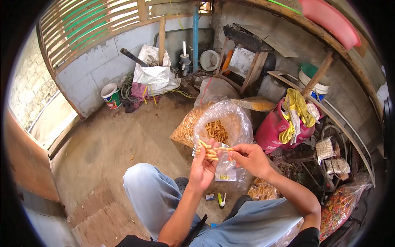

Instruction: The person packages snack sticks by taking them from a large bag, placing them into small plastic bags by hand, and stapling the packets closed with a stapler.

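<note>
My left hand (201, 171) is closed around a small clear plastic bag with several pale yellow snack sticks (209, 151) in it. To its right, my right hand (253, 159) pinches a single snack stick (223, 149), whose far end reaches the small bag's contents. Just beyond both hands stands a large clear plastic bag (242, 119), its mouth wide and more brown snack sticks (217, 131) inside. Below my hands, a clear packet with a yellow label (225, 177) hangs or lies near my knees; I cannot tell which.
On the floor between my feet lie a green-and-white tool (221, 200) and a small blue box (210, 197). A pink barrel (269, 131) draped with yellow cloth stands right. Bagged colourful snacks (343, 208) sit lower right. A white sack (154, 76) and paint bucket (111, 96) stand by the wall.
</note>
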### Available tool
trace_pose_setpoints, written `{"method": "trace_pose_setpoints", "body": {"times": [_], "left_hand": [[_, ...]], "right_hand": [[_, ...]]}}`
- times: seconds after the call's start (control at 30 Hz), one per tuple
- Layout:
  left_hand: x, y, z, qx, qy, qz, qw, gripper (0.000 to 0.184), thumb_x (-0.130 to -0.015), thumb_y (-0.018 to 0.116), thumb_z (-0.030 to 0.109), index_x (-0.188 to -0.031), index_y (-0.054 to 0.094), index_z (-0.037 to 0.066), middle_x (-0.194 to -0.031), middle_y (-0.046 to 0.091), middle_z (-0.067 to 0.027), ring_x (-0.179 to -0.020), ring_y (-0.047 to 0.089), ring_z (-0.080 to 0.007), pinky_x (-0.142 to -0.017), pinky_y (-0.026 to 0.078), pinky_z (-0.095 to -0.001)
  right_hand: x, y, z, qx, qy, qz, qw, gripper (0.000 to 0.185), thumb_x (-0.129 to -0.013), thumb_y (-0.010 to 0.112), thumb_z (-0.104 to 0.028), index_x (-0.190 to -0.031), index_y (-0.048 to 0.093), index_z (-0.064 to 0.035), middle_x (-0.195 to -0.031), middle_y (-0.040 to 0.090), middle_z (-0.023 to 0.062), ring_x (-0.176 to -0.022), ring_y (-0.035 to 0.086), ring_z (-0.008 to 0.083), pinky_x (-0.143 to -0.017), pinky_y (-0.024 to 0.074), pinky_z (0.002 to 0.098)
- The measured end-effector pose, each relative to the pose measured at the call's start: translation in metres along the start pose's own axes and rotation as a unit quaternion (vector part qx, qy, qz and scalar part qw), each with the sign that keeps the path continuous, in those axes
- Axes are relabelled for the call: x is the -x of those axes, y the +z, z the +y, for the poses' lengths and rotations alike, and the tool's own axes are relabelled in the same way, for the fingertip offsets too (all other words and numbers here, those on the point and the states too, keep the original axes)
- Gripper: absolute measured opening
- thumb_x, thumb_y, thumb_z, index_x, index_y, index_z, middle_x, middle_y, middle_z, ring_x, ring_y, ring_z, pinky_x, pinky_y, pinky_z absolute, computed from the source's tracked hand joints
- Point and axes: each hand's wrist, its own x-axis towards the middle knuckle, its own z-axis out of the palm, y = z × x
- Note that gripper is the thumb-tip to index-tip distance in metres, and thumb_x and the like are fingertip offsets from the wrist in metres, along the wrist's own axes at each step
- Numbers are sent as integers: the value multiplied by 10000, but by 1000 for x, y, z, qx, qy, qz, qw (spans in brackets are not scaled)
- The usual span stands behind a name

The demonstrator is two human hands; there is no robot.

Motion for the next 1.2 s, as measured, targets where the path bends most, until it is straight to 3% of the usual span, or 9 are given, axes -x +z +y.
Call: {"method": "trace_pose_setpoints", "body": {"times": [0.13, 0.33, 0.57, 0.67, 0.73, 0.83, 1.07, 1.2], "left_hand": [[4, -1, -6, -43, -24, -63, 997, 351, -1011, 400, 217, -1353, 388, 139, -1408, 432, -73, -1234, 493, -209, -1026, 466, -363], [4, -5, -11, -65, -20, -55, 996, 335, -1007, 417, 198, -1336, 409, 136, -1348, 493, -91, -1181, 540, -200, -1015, 473, -352], [2, -4, -8, -82, 17, -35, 996, 303, -992, 460, 174, -1285, 463, 97, -1282, 544, -103, -1105, 595, -204, -956, 517, -310], [3, -1, -7, -85, 19, -25, 996, 294, -989, 468, 173, -1270, 475, 87, -1257, 559, -106, -1099, 596, -198, -953, 518, -310], [4, 0, -8, -73, 31, -7, 997, 291, -987, 474, 172, -1254, 485, 57, -1222, 579, -113, -1090, 599, -190, -949, 520, -304], [3, 2, -7, -71, 38, 1, 997, 280, -986, 477, 172, -1226, 504, 30, -1187, 596, -111, -1081, 602, -179, -938, 525, -296], [1, -7, -10, -94, 29, -17, 995, 243, -981, 490, 180, -1177, 540, 46, -1167, 610, -95, -1093, 598, -177, -958, 513, -297], [4, 1, -11, -109, 36, -10, 993, 223, -974, 505, 170, -1153, 557, 48, -1126, 630, -88, -1037, 625, -174, -928, 530, -298]], "right_hand": [[-5, 7, 10, -17, -31, 22, 999, 219, -896, 632, -158, -1061, 680, -22, -724, 642, -6, -580, 527, 24, -525, 435, 197], [-10, 19, 8, -6, -10, 73, 997, 263, -882, 660, -188, -1116, 681, -68, -658, 633, -10, -503, 494, 32, -457, 412, 219], [-12, 15, 4, 41, -24, 10, 999, 313, -906, 630, -175, -1207, 627, -90, -691, 640, 13, -543, 512, 41, -493, 433, 222], [-12, 15, 2, 50, -9, -4, 999, 281, -913, 616, -138, -1177, 624, -41, -741, 648, 25, -576, 527, 52, -505, 440, 219], [-11, 20, 4, -92, -31, 23, 995, 180, -906, 626, -111, -1059, 606, -18, -787, 658, 36, -582, 537, 57, -488, 432, 217], [-14, 23, 16, -157, -44, 34, 986, 130, -894, 638, -88, -983, 558, -39, -815, 666, 40, -565, 538, 57, -462, 414, 207], [-14, 30, 13, -144, -17, 70, 987, 90, -889, 639, -71, -953, 586, -38, -799, 664, 36, -538, 530, 54, -436, 390, 197], [-20, 33, 26, -124, -50, 81, 988, 115, -876, 640, -37, -987, 669, -37, -805, 665, 34, -582, 544, 59, -488, 435, 204]]}}
